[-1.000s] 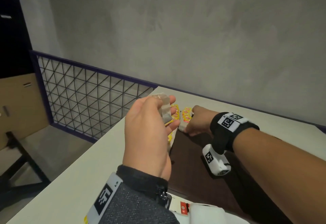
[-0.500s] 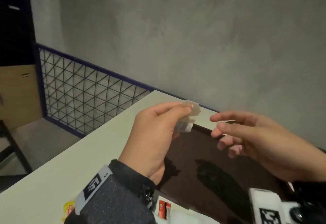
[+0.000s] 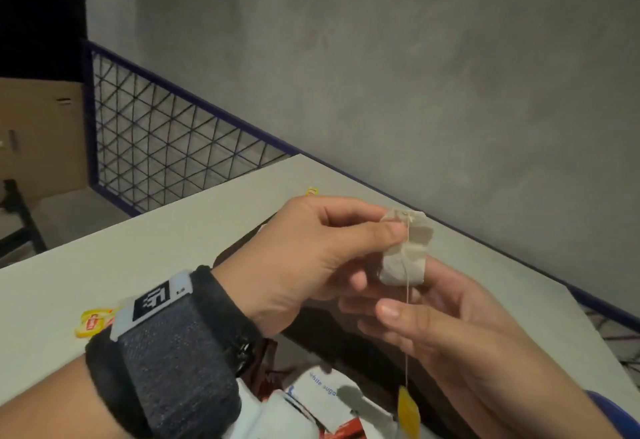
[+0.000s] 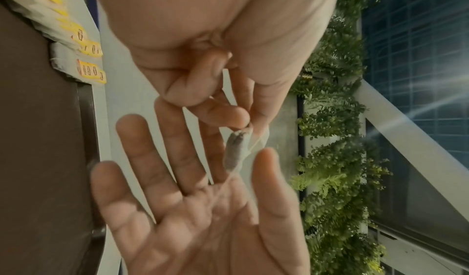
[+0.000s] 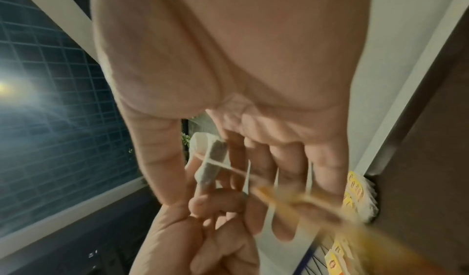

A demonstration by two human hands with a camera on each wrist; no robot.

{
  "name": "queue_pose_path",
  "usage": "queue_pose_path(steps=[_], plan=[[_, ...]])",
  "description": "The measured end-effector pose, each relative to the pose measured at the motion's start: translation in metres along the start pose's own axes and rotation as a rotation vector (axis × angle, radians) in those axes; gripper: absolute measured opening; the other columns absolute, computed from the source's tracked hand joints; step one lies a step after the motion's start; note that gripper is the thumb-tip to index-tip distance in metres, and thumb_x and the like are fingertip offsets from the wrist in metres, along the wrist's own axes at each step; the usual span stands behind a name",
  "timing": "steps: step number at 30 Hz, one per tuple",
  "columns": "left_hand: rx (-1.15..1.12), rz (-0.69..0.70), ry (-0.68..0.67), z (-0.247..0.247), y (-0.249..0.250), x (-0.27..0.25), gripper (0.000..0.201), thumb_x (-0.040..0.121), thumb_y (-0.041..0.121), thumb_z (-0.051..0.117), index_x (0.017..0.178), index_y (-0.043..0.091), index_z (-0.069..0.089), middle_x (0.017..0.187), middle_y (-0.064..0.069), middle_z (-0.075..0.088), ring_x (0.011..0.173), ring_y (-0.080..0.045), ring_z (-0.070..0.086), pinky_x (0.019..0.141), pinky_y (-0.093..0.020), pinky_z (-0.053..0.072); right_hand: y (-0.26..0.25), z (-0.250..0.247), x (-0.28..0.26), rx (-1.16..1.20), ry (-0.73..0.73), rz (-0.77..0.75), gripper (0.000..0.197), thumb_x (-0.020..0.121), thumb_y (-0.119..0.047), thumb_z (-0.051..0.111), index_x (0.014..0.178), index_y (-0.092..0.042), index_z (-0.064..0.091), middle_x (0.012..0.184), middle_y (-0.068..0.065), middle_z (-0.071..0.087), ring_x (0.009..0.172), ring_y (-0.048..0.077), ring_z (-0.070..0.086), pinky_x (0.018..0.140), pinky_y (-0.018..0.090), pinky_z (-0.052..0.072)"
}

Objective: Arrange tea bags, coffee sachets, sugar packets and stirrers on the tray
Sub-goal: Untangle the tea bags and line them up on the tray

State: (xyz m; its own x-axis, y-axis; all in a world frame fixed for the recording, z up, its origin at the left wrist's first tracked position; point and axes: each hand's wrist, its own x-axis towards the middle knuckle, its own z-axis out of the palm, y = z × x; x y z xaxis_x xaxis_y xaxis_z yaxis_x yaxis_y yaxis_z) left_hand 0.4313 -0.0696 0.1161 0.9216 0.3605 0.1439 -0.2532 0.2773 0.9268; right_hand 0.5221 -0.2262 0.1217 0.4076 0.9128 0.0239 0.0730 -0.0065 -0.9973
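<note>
Pinching the top of a small pale paper tea bag (image 3: 405, 248) between thumb and finger, the left hand (image 3: 311, 258) is holding it up above the dark brown flat tray (image 3: 332, 341). Its thin string is hanging down with a yellow paper tag (image 3: 408, 414) at the end. The right hand (image 3: 450, 328) is waiting just under the bag, fingers spread flat, palm up. More yellow-tagged tea bags (image 4: 88, 58) are lying in a row at the tray's far edge.

"white suga" on white packet (image 3: 323, 391)
</note>
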Motion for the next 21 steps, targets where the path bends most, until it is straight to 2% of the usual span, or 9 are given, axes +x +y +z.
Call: queue_pose_path(steps=[3, 7, 11, 14, 17, 19, 21], plan=[[-0.028, 0.038, 0.005, -0.002, -0.001, 0.002, 0.015, 0.090, 0.016, 0.070, 0.100, 0.009, 0.078, 0.066, -0.001, 0.068, 0.045, -0.009, 0.047, 0.036, -0.012, 0.035, 0.005, 0.003, 0.006, -0.075, 0.103, 0.026, 0.031, 0.076, -0.016, 0.081, 0.106, -0.022, 0.077, 0.103, 0.011, 0.077, 0.098, 0.029, 0.073, 0.090, 0.039, 0.057], [-0.043, 0.104, 0.035, 0.000, -0.002, 0.003, 0.019, 0.082, 0.020, 0.071, 0.097, 0.012, 0.078, 0.061, 0.002, 0.065, 0.044, -0.009, 0.046, 0.034, -0.010, 0.030, 0.005, 0.009, 0.007, -0.048, 0.140, 0.098, 0.012, 0.081, -0.014, 0.080, 0.092, -0.019, 0.080, 0.085, 0.015, 0.077, 0.079, 0.025, 0.071, 0.081, 0.043, 0.052], [-0.021, 0.156, 0.136, -0.004, -0.002, 0.006, 0.014, 0.080, 0.029, 0.073, 0.087, 0.022, 0.082, 0.060, 0.009, 0.061, 0.052, -0.007, 0.047, 0.040, -0.014, 0.028, 0.000, 0.008, 0.005, -0.032, 0.132, 0.108, 0.012, 0.081, -0.020, 0.081, 0.087, -0.010, 0.080, 0.074, 0.017, 0.071, 0.066, 0.022, 0.063, 0.066, 0.030, 0.053], [-0.027, 0.174, 0.204, -0.008, 0.001, 0.008, 0.013, 0.082, 0.033, 0.073, 0.081, 0.023, 0.081, 0.060, 0.012, 0.059, 0.056, -0.005, 0.048, 0.046, -0.019, 0.031, 0.000, 0.003, 0.004, -0.034, 0.124, 0.088, 0.020, 0.077, -0.025, 0.071, 0.085, -0.009, 0.079, 0.074, 0.016, 0.070, 0.066, 0.021, 0.061, 0.065, 0.032, 0.047], [-0.112, 0.170, 0.218, -0.010, 0.004, 0.009, 0.016, 0.083, 0.032, 0.074, 0.084, 0.018, 0.079, 0.071, 0.006, 0.063, 0.055, -0.005, 0.047, 0.043, -0.019, 0.031, 0.003, 0.000, 0.004, -0.030, 0.113, 0.103, 0.030, 0.071, -0.034, 0.078, 0.087, -0.009, 0.080, 0.081, 0.019, 0.074, 0.069, 0.021, 0.063, 0.066, 0.032, 0.046], [-0.161, 0.156, 0.223, -0.010, 0.005, 0.010, 0.015, 0.086, 0.030, 0.073, 0.087, 0.016, 0.079, 0.074, 0.002, 0.066, 0.057, -0.007, 0.050, 0.042, -0.018, 0.032, 0.004, 0.001, 0.004, -0.012, 0.097, 0.115, 0.036, 0.065, -0.036, 0.079, 0.088, -0.007, 0.080, 0.084, 0.022, 0.074, 0.067, 0.022, 0.064, 0.059, 0.027, 0.048], [-0.199, 0.145, 0.227, -0.010, 0.006, 0.010, 0.015, 0.088, 0.029, 0.073, 0.090, 0.016, 0.080, 0.077, -0.001, 0.069, 0.062, -0.010, 0.054, 0.041, -0.018, 0.035, 0.005, 0.002, 0.006, 0.025, 0.078, 0.128, 0.030, 0.074, -0.030, 0.077, 0.090, -0.005, 0.079, 0.085, 0.025, 0.072, 0.065, 0.023, 0.064, 0.053, 0.027, 0.048]])
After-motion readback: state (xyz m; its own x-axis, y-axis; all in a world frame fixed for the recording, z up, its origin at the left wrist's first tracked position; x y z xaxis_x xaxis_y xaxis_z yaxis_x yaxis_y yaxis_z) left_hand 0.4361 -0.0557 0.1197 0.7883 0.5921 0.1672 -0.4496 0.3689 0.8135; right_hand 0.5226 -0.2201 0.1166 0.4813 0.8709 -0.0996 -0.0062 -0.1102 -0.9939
